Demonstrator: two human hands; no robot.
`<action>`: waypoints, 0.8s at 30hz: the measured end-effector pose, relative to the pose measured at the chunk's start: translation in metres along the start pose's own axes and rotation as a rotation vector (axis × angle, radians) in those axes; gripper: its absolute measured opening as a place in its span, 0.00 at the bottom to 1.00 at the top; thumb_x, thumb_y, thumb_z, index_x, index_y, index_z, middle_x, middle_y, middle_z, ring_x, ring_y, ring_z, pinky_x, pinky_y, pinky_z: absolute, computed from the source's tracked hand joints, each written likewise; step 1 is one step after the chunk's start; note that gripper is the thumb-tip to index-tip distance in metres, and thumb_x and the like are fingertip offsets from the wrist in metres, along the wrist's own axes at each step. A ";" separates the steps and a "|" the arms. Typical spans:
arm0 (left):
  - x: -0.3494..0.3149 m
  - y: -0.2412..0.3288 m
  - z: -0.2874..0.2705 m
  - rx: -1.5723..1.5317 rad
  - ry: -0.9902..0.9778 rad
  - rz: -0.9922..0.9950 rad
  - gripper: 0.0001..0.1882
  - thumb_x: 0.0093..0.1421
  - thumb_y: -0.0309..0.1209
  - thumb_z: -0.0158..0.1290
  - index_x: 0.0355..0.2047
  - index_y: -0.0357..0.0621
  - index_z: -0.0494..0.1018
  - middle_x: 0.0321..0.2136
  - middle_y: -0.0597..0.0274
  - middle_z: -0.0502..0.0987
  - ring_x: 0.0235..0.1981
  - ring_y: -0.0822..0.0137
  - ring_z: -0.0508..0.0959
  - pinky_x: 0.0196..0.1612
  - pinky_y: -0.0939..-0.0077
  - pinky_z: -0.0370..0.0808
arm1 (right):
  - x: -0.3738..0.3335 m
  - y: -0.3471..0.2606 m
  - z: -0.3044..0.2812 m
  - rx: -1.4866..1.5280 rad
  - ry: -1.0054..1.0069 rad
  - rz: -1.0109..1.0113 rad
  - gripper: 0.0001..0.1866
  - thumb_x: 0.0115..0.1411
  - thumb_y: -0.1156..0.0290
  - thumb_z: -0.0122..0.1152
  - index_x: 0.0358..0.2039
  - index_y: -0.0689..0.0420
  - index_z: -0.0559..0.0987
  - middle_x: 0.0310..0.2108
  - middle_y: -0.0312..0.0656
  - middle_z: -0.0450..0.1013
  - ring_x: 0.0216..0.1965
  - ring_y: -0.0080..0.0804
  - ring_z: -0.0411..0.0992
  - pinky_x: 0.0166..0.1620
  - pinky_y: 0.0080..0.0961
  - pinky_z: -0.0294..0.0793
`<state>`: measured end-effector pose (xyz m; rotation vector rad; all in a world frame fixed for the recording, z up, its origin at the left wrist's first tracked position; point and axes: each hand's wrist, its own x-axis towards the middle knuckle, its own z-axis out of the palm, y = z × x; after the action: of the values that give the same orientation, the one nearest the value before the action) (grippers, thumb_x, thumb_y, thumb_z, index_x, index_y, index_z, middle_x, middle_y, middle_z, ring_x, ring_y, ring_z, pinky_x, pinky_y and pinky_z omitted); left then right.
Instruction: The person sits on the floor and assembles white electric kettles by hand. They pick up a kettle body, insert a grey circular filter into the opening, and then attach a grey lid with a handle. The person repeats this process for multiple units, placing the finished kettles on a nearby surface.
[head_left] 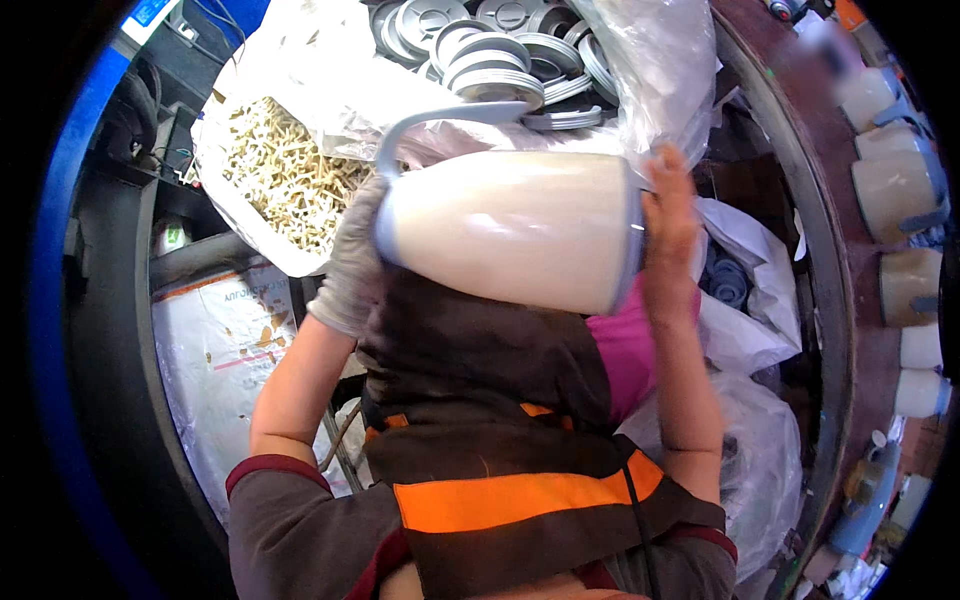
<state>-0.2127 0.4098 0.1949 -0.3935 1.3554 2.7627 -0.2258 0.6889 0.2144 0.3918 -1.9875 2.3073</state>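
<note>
A cream jug (510, 225) lies sideways in the air above my lap, its light blue-grey handle (445, 112) arching over the upper left. Blue-grey bands ring both of its ends. My left hand (350, 265), in a whitish work glove, grips the left end just under the handle; its fingertips are hidden behind the jug. Against the jug's right end presses my bare right hand (672, 225), palm inward with fingers pointing upward. The jug is held between both hands.
Ahead, a plastic bag holds several round grey lids (490, 75). Left of it, a white sack contains small beige pieces (285, 180). More jugs (890, 195) line a dark ledge (845, 330) on the right. A bag with dark blue parts (727, 282) sits beside my right forearm.
</note>
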 end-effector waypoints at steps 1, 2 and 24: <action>-0.004 -0.009 0.011 0.053 0.058 -0.002 0.19 0.60 0.43 0.49 0.44 0.40 0.70 0.35 0.59 0.76 0.35 0.68 0.76 0.42 0.72 0.74 | -0.003 -0.011 0.017 0.228 -0.013 0.037 0.47 0.56 0.36 0.45 0.65 0.57 0.50 0.59 0.46 0.53 0.60 0.36 0.54 0.61 0.31 0.52; -0.001 -0.011 0.012 0.011 0.032 -0.014 0.20 0.60 0.43 0.49 0.44 0.40 0.70 0.36 0.59 0.76 0.36 0.68 0.76 0.42 0.72 0.74 | 0.001 -0.011 0.018 0.108 0.020 -0.025 0.47 0.57 0.34 0.42 0.65 0.58 0.49 0.61 0.47 0.51 0.61 0.37 0.53 0.61 0.32 0.51; -0.006 0.046 0.161 0.950 -0.495 0.801 0.15 0.52 0.26 0.55 0.41 0.38 0.72 0.46 0.46 0.72 0.52 0.61 0.69 0.52 0.70 0.68 | -0.053 -0.132 -0.047 -0.501 0.215 -0.011 0.13 0.60 0.63 0.55 0.40 0.57 0.72 0.21 0.28 0.64 0.19 0.11 0.61 0.20 0.10 0.58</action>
<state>-0.2472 0.5076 0.3261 0.9663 2.7247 1.9024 -0.1523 0.7620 0.3226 0.1093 -2.3249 1.6674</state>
